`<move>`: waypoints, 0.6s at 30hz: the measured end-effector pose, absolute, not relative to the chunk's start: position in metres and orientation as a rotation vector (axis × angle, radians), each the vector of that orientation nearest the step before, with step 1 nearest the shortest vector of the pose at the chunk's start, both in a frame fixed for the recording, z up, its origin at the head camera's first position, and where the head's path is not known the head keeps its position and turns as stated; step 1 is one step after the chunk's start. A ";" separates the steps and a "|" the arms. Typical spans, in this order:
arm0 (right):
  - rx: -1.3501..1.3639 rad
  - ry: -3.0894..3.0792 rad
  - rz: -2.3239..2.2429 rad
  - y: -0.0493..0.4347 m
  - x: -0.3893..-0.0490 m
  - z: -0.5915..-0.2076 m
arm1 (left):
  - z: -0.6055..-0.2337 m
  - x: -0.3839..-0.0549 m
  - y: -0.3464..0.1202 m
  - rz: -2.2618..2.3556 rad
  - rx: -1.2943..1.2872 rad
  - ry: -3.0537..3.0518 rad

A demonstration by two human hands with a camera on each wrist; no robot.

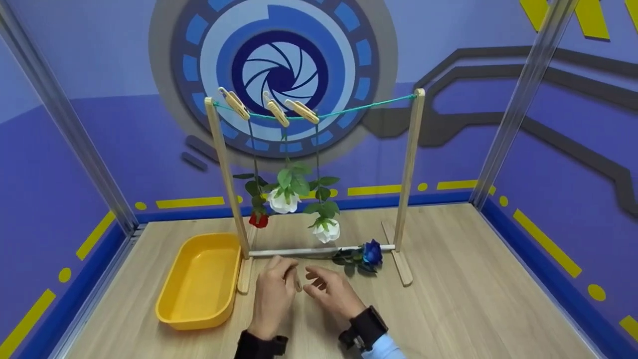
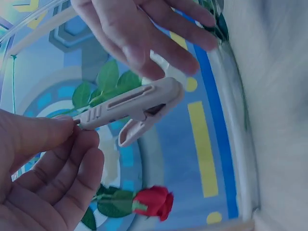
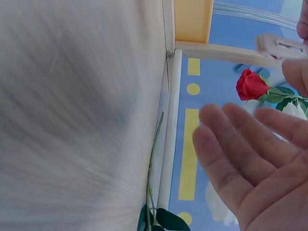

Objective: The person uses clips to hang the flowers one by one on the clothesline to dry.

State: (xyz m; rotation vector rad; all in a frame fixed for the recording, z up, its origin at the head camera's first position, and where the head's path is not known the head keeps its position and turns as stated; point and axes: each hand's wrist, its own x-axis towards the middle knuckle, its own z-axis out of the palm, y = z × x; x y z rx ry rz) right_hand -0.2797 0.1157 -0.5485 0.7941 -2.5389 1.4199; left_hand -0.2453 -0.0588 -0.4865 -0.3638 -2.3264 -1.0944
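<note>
My left hand pinches a beige plastic clothespin by one end, between thumb and index finger. Beside it, my right hand holds nothing; its fingers are relaxed and apart from the clothespin. Behind both hands, a blue rose lies by the rack's bottom bar, its stem stretching along the table. Upside down from the green string hang a red rose and two white roses, one higher and one lower. Clothespins grip their stems.
A wooden rack with a white bottom bar stands across the table. Left of it sits a yellow tray with nothing in it. Printed blue-purple panels and metal posts enclose the back and sides.
</note>
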 end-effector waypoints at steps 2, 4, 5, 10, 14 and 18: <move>0.816 -2.547 1.441 0.116 -0.280 -0.549 | -0.489 -0.246 -0.058 -1.104 -0.379 -2.304; 0.830 -2.545 1.458 0.116 -0.280 -0.548 | -0.491 -0.247 -0.057 -1.112 -0.391 -2.278; 0.838 -2.543 1.460 0.117 -0.280 -0.548 | -0.492 -0.247 -0.057 -1.121 -0.391 -2.267; 0.880 -2.535 1.473 0.119 -0.280 -0.546 | -0.496 -0.250 -0.058 -1.165 -0.403 -2.199; 0.876 -2.513 1.498 0.120 -0.280 -0.543 | -0.498 -0.251 -0.058 -1.189 -0.467 -2.152; 0.851 -2.458 1.610 0.120 -0.281 -0.538 | -0.501 -0.251 -0.058 -1.211 -0.506 -2.138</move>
